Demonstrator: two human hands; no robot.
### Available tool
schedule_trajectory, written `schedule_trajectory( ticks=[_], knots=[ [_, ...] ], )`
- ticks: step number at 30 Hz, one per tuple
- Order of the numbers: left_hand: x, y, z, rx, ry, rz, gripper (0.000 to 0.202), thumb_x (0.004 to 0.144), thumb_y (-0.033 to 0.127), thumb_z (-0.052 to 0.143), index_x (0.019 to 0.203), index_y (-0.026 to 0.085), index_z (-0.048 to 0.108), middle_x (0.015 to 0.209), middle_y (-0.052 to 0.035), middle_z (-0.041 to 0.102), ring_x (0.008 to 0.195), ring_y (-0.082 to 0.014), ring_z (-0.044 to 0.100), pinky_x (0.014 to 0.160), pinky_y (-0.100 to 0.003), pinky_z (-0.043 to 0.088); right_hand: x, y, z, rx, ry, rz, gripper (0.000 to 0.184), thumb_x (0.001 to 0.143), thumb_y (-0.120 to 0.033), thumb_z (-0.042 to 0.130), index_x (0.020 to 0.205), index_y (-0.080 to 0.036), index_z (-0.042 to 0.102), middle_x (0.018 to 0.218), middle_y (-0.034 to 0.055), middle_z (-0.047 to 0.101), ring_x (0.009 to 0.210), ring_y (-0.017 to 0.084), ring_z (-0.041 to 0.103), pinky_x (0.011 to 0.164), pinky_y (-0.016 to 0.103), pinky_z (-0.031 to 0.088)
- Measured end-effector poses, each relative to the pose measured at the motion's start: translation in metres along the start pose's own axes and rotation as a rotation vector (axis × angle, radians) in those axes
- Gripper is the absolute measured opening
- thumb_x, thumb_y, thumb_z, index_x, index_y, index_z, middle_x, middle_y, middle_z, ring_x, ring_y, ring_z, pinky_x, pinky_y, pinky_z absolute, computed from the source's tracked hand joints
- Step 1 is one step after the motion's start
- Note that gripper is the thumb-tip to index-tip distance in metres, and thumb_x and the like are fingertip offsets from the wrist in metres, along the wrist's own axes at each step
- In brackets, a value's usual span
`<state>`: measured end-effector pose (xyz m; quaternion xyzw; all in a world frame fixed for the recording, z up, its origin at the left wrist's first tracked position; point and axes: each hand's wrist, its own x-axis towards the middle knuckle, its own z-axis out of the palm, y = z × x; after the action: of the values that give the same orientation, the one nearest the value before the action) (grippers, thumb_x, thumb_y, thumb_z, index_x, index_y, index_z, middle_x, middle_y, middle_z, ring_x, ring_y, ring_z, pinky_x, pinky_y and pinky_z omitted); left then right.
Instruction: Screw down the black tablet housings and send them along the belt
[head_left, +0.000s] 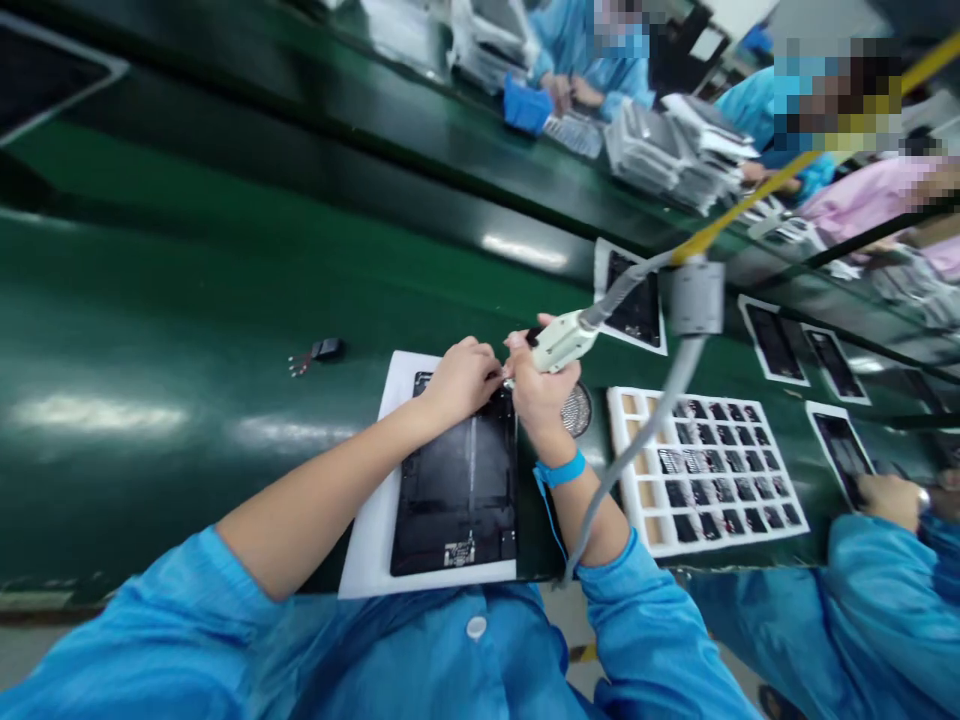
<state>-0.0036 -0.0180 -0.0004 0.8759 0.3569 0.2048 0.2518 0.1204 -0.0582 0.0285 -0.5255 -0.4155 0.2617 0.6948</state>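
A black tablet chassis (pixel 457 490) lies open-side up on a white foam pad (pixel 371 530) in front of me. My left hand (pixel 459 380) rests closed on the chassis's far edge, fingers pinched together on something too small to make out. My right hand (pixel 536 385) grips a pale electric screwdriver (pixel 564 340), its tip pointing at the chassis corner next to my left fingers. A grey cable (pixel 637 440) runs from the tool past my right forearm. A blue wrist strap (pixel 561 470) circles my right wrist.
A white compartment tray (pixel 645 500) of small black parts sits to the right, a small round dish (pixel 577 410) beside it. A loose small component (pixel 322 350) lies on the green belt (pixel 187 330). More chassis on pads ride further right. A neighbour's hand (pixel 889 498) rests at right; other workers sit across.
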Motion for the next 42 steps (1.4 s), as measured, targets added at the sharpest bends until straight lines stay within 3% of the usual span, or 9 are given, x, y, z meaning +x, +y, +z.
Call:
schedule_trajectory(
  ticks=[3,6,11,15,18,20,23,32,42],
  knots=[
    [-0.016,-0.002,-0.017,-0.054,0.015,0.008,0.017,0.104,0.026,0.073,0.097,0.019,0.086,0.102,-0.0118,0.082,0.099,-0.0288,0.07,0.097,-0.046,0.057,0.005,-0.012,-0.016,0.019,0.01,-0.017,0.054,0.087,-0.052,0.088,0.125,-0.025,0.061,0.085,-0.0053,0.076,0.047,0.008,0.058,0.049,0.027,0.054],
    [-0.056,-0.01,-0.039,-0.121,0.08,-0.066,0.022,0.105,0.039,0.072,0.103,0.024,0.088,0.114,-0.0121,0.084,0.114,-0.0331,0.073,0.108,-0.051,0.061,0.005,-0.024,-0.046,-0.023,0.094,-0.112,0.049,0.09,-0.049,0.09,0.123,-0.025,0.062,0.087,-0.0054,0.076,0.048,0.007,0.057,0.05,0.026,0.054],
    [-0.135,-0.016,-0.083,-0.341,0.101,-0.457,0.049,0.09,0.072,0.086,0.118,0.032,0.087,0.143,-0.0104,0.08,0.134,-0.0374,0.074,0.121,-0.056,0.062,0.002,-0.027,-0.079,-0.07,0.145,-0.181,0.044,0.092,-0.042,0.089,0.125,-0.026,0.065,0.084,-0.0063,0.078,0.049,0.01,0.059,0.051,0.029,0.057],
    [-0.162,-0.005,-0.109,-0.555,0.105,-0.812,0.081,0.075,0.073,0.098,0.14,0.032,0.075,0.146,-0.0116,0.08,0.123,-0.0347,0.081,0.106,-0.051,0.07,0.0,-0.026,-0.081,-0.067,0.097,-0.151,0.04,0.09,-0.034,0.091,0.122,-0.025,0.068,0.086,-0.0047,0.08,0.05,0.01,0.063,0.051,0.029,0.058],
    [-0.168,0.007,-0.108,-0.574,-0.067,-0.942,0.069,0.078,0.07,0.094,0.128,0.026,0.077,0.101,-0.0072,0.086,0.083,-0.0275,0.082,0.075,-0.039,0.067,-0.002,-0.029,-0.08,-0.071,0.07,-0.116,0.038,0.09,-0.036,0.091,0.118,-0.024,0.068,0.087,-0.0037,0.081,0.049,0.011,0.064,0.051,0.03,0.06],
    [-0.171,0.013,-0.099,-0.517,-0.252,-0.953,0.05,0.086,0.07,0.084,0.101,0.022,0.08,0.069,-0.0024,0.075,0.062,-0.0227,0.071,0.06,-0.031,0.054,-0.004,-0.032,-0.079,-0.072,0.068,-0.117,0.039,0.088,-0.038,0.092,0.117,-0.025,0.068,0.086,-0.004,0.081,0.049,0.011,0.064,0.051,0.031,0.06],
    [-0.174,0.017,-0.085,-0.468,-0.357,-0.897,0.048,0.092,0.066,0.075,0.073,0.022,0.072,0.056,-0.0002,0.064,0.051,-0.018,0.061,0.056,-0.028,0.042,-0.003,-0.038,-0.071,-0.029,0.093,-0.121,0.036,0.087,-0.034,0.091,0.115,-0.025,0.069,0.085,-0.0045,0.081,0.049,0.011,0.064,0.053,0.032,0.061],
    [-0.169,0.016,-0.082,-0.495,-0.348,-0.823,0.041,0.092,0.057,0.067,0.07,0.023,0.066,0.053,-0.001,0.066,0.051,-0.0198,0.064,0.062,-0.029,0.045,0.007,-0.016,-0.01,0.039,0.06,-0.105,0.039,0.088,-0.045,0.09,0.113,-0.025,0.067,0.084,-0.0058,0.079,0.047,0.009,0.061,0.05,0.028,0.057],
    [-0.174,0.012,-0.074,-0.476,-0.335,-0.772,0.043,0.094,0.06,0.064,0.07,0.024,0.06,0.053,-0.0012,0.066,0.051,-0.0212,0.065,0.06,-0.029,0.041,0.004,-0.001,-0.008,-0.033,0.045,-0.091,0.038,0.088,-0.045,0.085,0.113,-0.027,0.063,0.082,-0.007,0.078,0.045,0.009,0.057,0.047,0.028,0.05]
  ],
)
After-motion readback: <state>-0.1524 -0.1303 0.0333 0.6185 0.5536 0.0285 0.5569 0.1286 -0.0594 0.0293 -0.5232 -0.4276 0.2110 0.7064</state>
